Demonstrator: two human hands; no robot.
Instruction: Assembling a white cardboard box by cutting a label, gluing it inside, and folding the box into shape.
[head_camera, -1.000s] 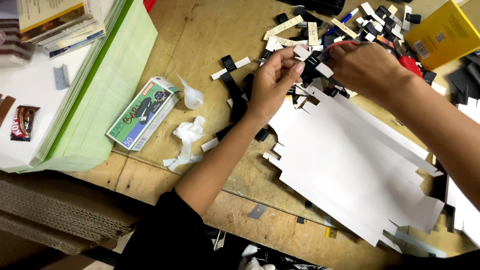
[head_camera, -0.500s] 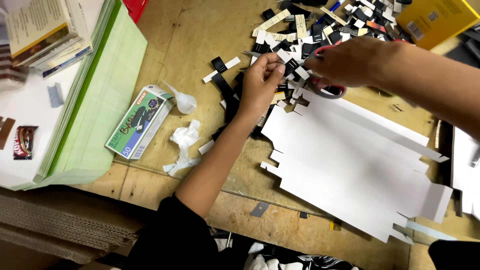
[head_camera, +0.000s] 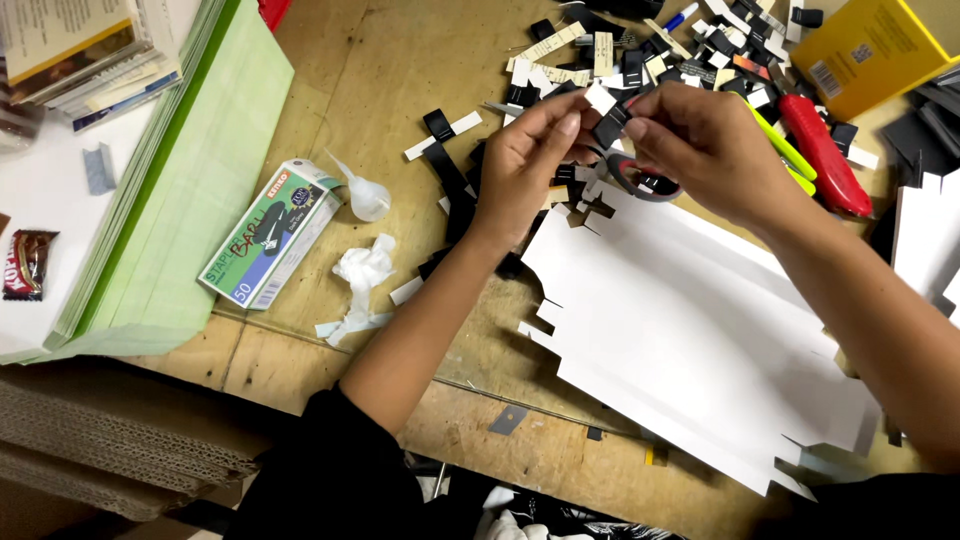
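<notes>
Plywood bench (head_camera: 420, 80), left hand (head_camera: 525, 165) and right hand (head_camera: 705, 140) pinching small black-and-white strip (head_camera: 607, 112), its middle hidden.

A pale brown wooden desk (head_camera: 400, 80) is showing its grain under a litter of black, white and cream paper scraps (head_camera: 640, 60). The small strip (head_camera: 605, 125) pinched between the hands is showing black with a white end. Large die-cut card sheets (head_camera: 690, 350) are lying plain white. A stack of paper (head_camera: 190, 200) is showing light green with a darker green edge. A small box (head_camera: 270, 235) is showing green and white with red lettering. A utility knife (head_camera: 825, 160) is gleaming red beside a neon yellow-green marker (head_camera: 785, 150). A box (head_camera: 870, 50) at the top right is showing yellow.
</notes>
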